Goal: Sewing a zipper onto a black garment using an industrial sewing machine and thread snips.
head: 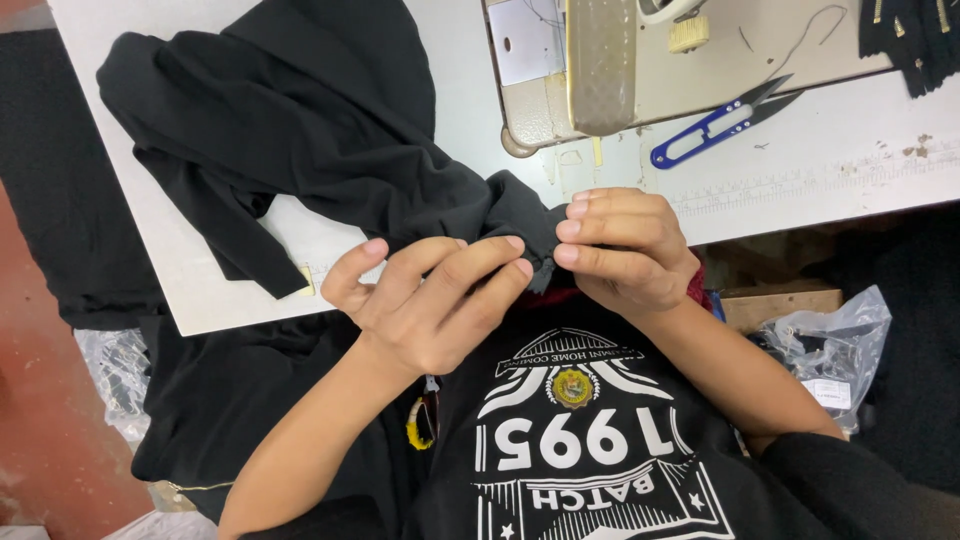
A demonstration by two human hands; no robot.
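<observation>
A black garment (300,130) lies bunched across the white sewing table (820,170), with one end pulled toward me over the table's front edge. My left hand (430,300) and my right hand (625,250) meet at that end and pinch a small fold of the black fabric between fingertips and thumbs. The pinched piece sits just in front of my chest, below the sewing machine. More black cloth hangs off the table's left edge and lies in my lap.
The base of a sewing machine (590,70) stands at the back centre. Blue-handled thread snips (715,125) lie to its right. Dark pieces with zippers (915,40) sit at the far right corner. Clear plastic bags (830,350) and a cardboard box lie under the table.
</observation>
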